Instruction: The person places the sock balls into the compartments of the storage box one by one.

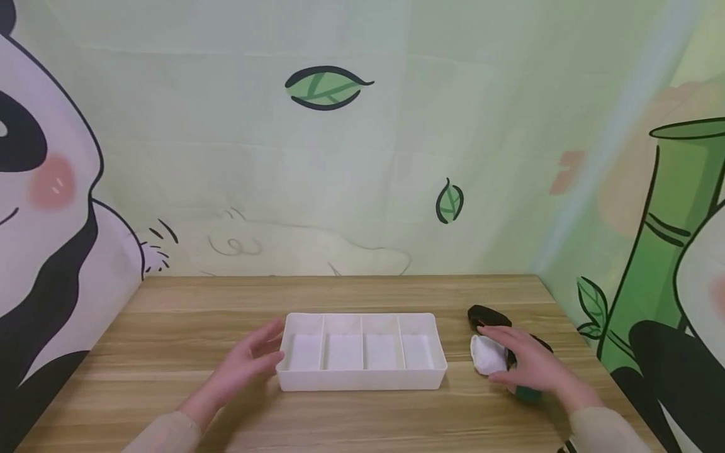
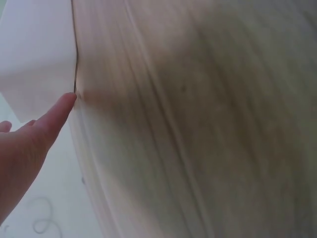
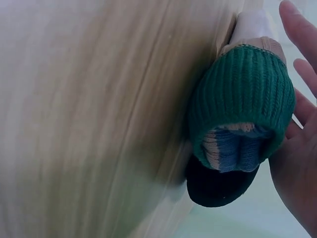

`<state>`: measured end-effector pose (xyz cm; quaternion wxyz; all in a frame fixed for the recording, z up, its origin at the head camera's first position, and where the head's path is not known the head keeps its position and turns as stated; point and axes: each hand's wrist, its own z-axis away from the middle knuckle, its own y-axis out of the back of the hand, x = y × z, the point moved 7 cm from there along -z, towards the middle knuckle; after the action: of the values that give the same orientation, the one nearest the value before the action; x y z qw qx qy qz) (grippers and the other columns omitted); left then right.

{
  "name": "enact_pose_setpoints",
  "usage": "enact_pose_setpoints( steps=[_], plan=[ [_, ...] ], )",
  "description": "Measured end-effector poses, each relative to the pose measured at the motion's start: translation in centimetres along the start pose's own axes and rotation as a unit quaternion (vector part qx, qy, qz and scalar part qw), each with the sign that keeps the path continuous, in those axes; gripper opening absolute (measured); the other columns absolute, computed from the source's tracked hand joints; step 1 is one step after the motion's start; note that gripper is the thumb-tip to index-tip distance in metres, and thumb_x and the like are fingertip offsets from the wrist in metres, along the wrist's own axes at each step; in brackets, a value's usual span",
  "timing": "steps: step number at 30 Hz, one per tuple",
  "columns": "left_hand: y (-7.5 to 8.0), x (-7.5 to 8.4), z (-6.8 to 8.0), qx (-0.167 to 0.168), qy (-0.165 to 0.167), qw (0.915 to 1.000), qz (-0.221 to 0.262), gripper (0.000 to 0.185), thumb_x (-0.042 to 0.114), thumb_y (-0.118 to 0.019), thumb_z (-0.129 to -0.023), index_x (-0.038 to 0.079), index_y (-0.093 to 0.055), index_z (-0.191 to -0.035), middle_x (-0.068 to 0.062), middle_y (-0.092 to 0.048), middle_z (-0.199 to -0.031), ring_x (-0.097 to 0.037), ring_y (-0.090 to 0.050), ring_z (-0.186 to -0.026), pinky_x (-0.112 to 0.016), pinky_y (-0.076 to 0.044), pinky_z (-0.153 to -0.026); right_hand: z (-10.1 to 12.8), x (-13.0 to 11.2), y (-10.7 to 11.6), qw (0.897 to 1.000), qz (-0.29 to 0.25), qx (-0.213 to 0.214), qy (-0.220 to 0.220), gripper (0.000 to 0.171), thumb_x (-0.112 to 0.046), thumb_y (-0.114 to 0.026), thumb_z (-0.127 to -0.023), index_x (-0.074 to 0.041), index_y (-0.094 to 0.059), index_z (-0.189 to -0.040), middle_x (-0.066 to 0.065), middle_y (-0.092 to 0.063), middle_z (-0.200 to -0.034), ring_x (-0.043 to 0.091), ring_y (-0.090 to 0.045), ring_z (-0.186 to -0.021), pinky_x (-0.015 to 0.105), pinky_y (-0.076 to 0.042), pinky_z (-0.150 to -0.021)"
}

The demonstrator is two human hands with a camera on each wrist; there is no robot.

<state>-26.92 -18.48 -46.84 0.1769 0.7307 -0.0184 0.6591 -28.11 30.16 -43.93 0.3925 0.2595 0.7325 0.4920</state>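
White plastic tray (image 1: 362, 377) with 4 compartments lay mid-table on the wood-grain tabletop (image 1: 170, 327), all 4 bare inside. Left hand (image 1: 249, 362) rested at its left end, fingers straight and loosely spread, one fingertip (image 2: 67, 101) touching the tray's corner. Right hand (image 1: 523, 365), fingers relaxed and slightly apart, lay over rolled socks right of the tray: a white roll (image 1: 487, 355), a green knit roll (image 3: 242, 104), black ones (image 1: 487, 314) just behind.

Pale wood-grain tabletop (image 1: 362, 418) set into a corner; back wall (image 1: 238, 157) pale green with painted leaves (image 1: 325, 87); left wall bearing a panda mural (image 1: 39, 189); right wall showing a bamboo stalk (image 1: 668, 214); soft, even lighting.
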Motion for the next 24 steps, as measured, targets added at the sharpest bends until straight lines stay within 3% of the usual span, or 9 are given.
enact_pose_setpoints(
  steps=[10,17,24],
  plan=[
    [-0.2,-0.5,-0.2,-0.012,0.012,0.9997,0.018,0.065,0.009,-0.062,-0.096,0.004,-0.032,-0.154,-0.023,-0.034,-0.155,-0.044,-0.039,-0.136,-0.04,-0.052,-0.096,-0.7,0.7,-0.8,0.999,0.007,-0.034,-0.025,0.082,-0.037,-0.088,-0.073,-0.007,-0.054,-0.141,0.021,-0.056,-0.132,0.043,-0.052,-0.118,0.059,-0.048,-0.092],
    [-0.4,-0.6,-0.2,-0.02,0.012,0.9994,0.026,0.064,0.008,-0.061,-0.097,0.003,-0.032,-0.154,-0.027,-0.032,-0.154,-0.048,-0.038,-0.135,-0.045,-0.051,-0.097,-0.7,0.1,-1.2,0.999,0.001,-0.036,-0.014,0.08,-0.035,-0.088,-0.074,-0.005,-0.054,-0.14,0.02,-0.057,-0.13,0.041,-0.054,-0.116,0.057,-0.048,-0.092],
    [-0.4,-0.9,-0.2,-0.021,0.012,0.9989,0.039,0.064,0.007,-0.06,-0.097,0.001,-0.031,-0.153,-0.028,-0.031,-0.154,-0.049,-0.038,-0.135,-0.041,-0.052,-0.097,-0.8,-0.6,-1.7,0.999,0.004,-0.041,-0.003,0.076,-0.032,-0.087,-0.075,-0.003,-0.056,-0.138,0.02,-0.058,-0.127,0.039,-0.057,-0.113,0.053,-0.051,-0.09]
  ],
)
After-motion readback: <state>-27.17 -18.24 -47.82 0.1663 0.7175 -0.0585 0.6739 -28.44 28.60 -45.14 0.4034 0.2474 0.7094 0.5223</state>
